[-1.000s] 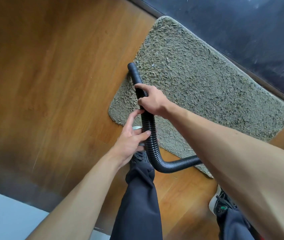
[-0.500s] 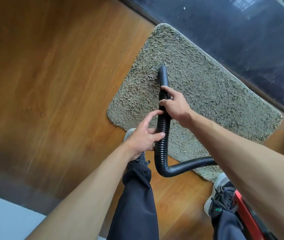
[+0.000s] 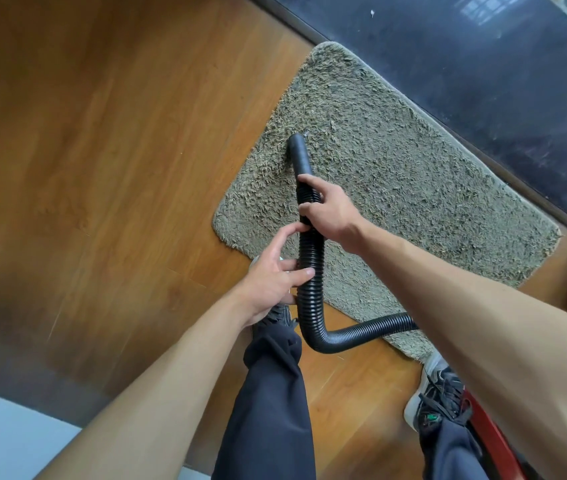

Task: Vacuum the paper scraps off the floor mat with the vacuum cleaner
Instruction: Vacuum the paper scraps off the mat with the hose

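**Holding the hose down on the mat**

Head view: the right hand point(image 3: 332, 216) has its grip wrapped round the black ribbed hose point(image 3: 311, 289) just behind the smooth nozzle point(image 3: 299, 152). The nozzle's tip touches the floor mat point(image 3: 413, 174) at mid-frame. Below it, the left hand point(image 3: 271, 275) holds the hose between thumb and fingers. The hose bends right and vanishes behind the right forearm. A red vacuum body point(image 3: 493, 441) is cut off at the lower right. Paper scraps are hard to make out in the shaggy pile.
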